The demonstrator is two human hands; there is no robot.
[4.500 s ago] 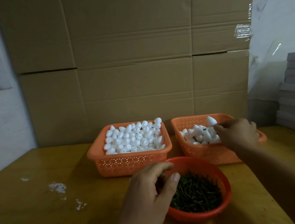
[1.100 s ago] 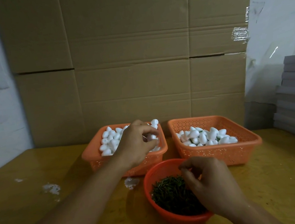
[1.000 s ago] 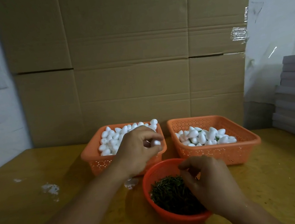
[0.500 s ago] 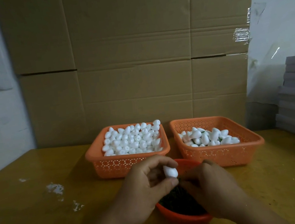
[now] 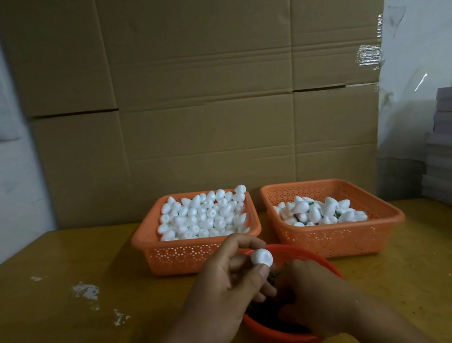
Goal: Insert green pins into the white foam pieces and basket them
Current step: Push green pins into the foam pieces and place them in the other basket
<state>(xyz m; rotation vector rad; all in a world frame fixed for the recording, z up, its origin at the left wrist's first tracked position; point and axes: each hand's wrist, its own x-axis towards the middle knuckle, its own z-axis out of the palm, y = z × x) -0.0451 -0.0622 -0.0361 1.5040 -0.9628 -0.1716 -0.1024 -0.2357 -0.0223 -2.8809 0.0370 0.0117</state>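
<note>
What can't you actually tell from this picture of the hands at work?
- Head view: whether the right hand holds a pin; its fingers point away, into the red bowl.
- Most pins: both hands cover the bowl.
- Left hand's foam piece: pinned or not, too small to tell.

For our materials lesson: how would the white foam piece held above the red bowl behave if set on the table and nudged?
The foam piece looks rounded, so it would probably roll. It is pinched by just the left hand's fingertips, suggesting it is light.
</note>
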